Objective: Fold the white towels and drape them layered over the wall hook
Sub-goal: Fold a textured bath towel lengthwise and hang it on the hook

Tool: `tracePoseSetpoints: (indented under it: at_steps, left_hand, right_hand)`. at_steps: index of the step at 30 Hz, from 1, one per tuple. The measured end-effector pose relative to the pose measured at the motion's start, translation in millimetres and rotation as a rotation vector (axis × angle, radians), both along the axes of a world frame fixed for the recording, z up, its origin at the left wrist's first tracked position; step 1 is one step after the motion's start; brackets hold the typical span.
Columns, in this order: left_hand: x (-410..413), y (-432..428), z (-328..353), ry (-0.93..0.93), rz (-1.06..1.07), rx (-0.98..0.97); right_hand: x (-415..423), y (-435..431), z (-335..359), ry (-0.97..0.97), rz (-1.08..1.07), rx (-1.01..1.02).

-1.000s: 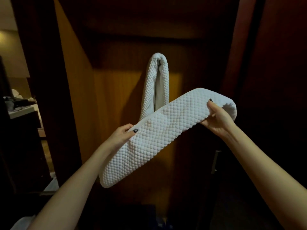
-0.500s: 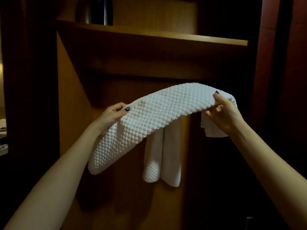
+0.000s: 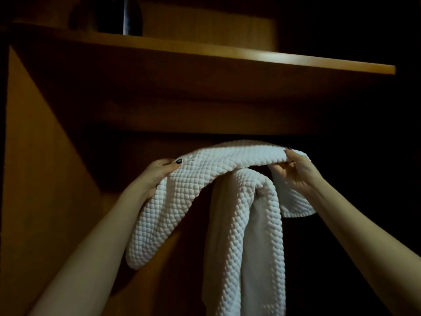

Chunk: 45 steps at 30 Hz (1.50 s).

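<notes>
While both arms reach up under the shelf (image 3: 227, 53): the held towel (image 3: 205, 179), white and folded into a long band, is stretched sideways between the two hands and arches just over the top of a second towel.
Left hand (image 3: 157, 176): grips the held towel some way in from its left end. The thumb lies on top with a dark-polished nail showing, and the other fingers are tucked under the cloth, out of sight.
Right hand (image 3: 293, 172): pinches the held towel near its right end, thumb on the upper edge and fingers curled against the underside.
Ends of the held towel: the left end droops past the left forearm to a rounded corner low down. The right end falls in a short flap behind the right wrist.
Hanging towel (image 3: 257, 236): white, in the same quilted weave, draped double with both halves running down past the bottom of view. Its crown sits right beneath the middle of the held towel; whether they touch I cannot tell.
Wall hook: hidden by the cloth, so I cannot make it out from here.
Shelf: a wooden board jutting out above both towels, its front edge catching the light.
Dark object (image 3: 132, 17): stands upright on the shelf towards the left, too dim to name.
Back panel (image 3: 45, 179): warm brown wood, amber on the left and lost in shadow on the right.
</notes>
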State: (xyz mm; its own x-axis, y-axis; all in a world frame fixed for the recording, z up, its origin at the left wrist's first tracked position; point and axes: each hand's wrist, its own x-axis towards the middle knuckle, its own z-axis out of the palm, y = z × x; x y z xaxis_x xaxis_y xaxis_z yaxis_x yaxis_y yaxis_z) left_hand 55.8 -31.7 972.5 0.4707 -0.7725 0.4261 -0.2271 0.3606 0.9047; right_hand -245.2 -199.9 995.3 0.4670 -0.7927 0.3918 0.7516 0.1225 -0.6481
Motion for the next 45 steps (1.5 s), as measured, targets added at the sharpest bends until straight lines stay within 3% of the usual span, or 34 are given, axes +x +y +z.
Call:
tracePoseSetpoints:
  at_steps: [5,10,18,27,31,35,38,41,45]
  left_hand:
    - [26,-37,-3,0.098,0.058,0.047]
    - [30,-69,-10,0.231,-0.034,0.020]
    - [14,-91,-47,0.314,-0.018,0.105]
    - [-10,-103,-24,0.357,-0.108,0.076]
    - [-10,-103,-36,0.283,0.073,0.112]
    - [-22,-96,-40,0.103,0.165,-0.072]
    - [-40,-87,-36,-0.083,0.074,-0.202]
    - [-53,-84,-33,-0.258,-0.006,-0.176]
    - [-68,-89,-20,-0.383,-0.025,-0.188]
  right_hand:
    - [27,-33,-8,0.041,-0.021,0.085]
    - [36,-48,-32,0.061,-0.016,0.117]
    - [27,-38,-64,0.210,0.013,0.177]
    - [16,-38,-85,0.161,0.014,0.216]
    - [7,-35,-105,0.358,-0.026,0.061]
    - [-7,-23,-125,0.501,-0.215,-0.068]
    - [-17,-16,-106,0.412,-0.413,-0.199]
    - [-14,-14,-63,0.373,-0.562,-0.432]
    - [15,-16,-17,0.600,-0.476,-0.815]
